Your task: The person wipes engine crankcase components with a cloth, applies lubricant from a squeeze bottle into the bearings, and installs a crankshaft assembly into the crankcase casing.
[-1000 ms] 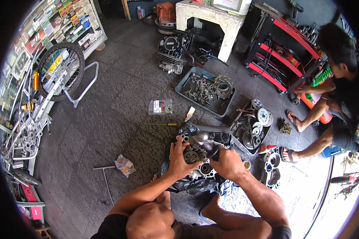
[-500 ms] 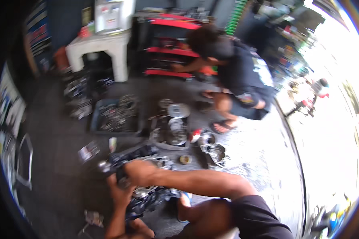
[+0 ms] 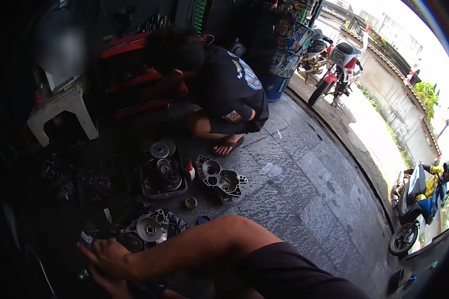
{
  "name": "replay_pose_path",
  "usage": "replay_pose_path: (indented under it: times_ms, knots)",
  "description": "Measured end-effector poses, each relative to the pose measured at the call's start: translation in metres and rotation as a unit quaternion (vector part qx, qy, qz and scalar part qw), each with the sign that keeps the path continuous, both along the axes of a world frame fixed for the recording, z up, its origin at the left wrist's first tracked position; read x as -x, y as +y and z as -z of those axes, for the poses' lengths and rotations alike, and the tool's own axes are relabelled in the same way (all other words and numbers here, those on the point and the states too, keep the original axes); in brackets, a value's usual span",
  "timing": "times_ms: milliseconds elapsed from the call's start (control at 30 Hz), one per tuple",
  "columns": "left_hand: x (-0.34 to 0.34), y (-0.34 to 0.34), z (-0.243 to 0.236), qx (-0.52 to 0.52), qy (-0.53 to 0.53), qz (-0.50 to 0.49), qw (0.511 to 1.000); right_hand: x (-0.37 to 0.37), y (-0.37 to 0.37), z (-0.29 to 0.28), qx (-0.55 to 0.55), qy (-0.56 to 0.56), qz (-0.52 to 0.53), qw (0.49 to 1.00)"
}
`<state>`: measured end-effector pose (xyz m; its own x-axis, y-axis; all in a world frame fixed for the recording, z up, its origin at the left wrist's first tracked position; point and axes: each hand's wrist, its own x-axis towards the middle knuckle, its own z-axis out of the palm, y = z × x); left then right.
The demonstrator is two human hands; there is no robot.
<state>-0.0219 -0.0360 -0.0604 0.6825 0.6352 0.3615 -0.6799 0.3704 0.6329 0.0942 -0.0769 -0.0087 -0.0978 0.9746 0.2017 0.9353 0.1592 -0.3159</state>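
Note:
My right hand (image 3: 110, 256) is at the lower left, with its arm crossing from the right. Its fingers are curled around something dark that I cannot make out, and one finger reaches out to the left. Just below it, in deep shadow, is my left hand (image 3: 112, 285), closed on something dark, partly hidden by the right. A small shiny metal end (image 3: 84, 274) shows beside the hands. Beyond my right wrist lies an open engine crankcase (image 3: 149, 229) with a round bore, resting on dark crumpled plastic. My forearm covers part of it.
Another crankcase half (image 3: 219, 177), a red-capped white bottle (image 3: 190, 171), a brass-coloured ring (image 3: 191, 203) and a tray (image 3: 165, 193) of engine parts lie ahead. A person in dark clothes (image 3: 224, 84) squats by a red tool cart (image 3: 127, 47). Motorcycles (image 3: 336, 70) stand outside at right.
The view has swung to the right, showing more floor and the motorcycles outside. My hands now appear lower and farther left, off the crankcase's near side. The squatting person stays at the tool cart.

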Motion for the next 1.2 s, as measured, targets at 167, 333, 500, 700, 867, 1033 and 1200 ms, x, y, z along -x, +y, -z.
replay_pose_path:
  times_ms: [167, 333, 500, 700, 867, 1033, 1200]
  knots:
    - [0.078, 0.055, 0.093, 0.242, 0.373, -0.35, 0.825, -0.089, -0.038, -0.035, 0.138, 0.058, -0.038, 0.988]
    - [0.254, 0.071, 0.162, 0.304, 0.51, -0.291, 0.75, -0.111, -0.041, -0.017, 0.238, 0.152, -0.029, 0.959]
    - [0.172, 0.037, 0.207, 0.057, 0.804, -0.236, 0.543, -0.145, -0.059, -0.015, 0.293, 0.158, 0.025, 0.943]
    - [0.147, 0.023, 0.221, -0.001, 0.806, -0.362, 0.469, -0.142, -0.061, 0.006, 0.271, 0.208, 0.002, 0.94]
    - [0.15, -0.023, 0.227, 0.005, 0.774, -0.452, 0.444, -0.156, -0.062, 0.034, 0.324, 0.191, 0.04, 0.926]
    - [0.188, -0.059, 0.234, -0.069, 0.713, -0.561, 0.416, -0.149, -0.047, 0.014, 0.299, 0.173, 0.057, 0.937]
    - [0.251, -0.103, 0.235, 0.055, 0.698, -0.556, 0.448, -0.116, -0.017, 0.002, 0.181, 0.167, 0.09, 0.965]
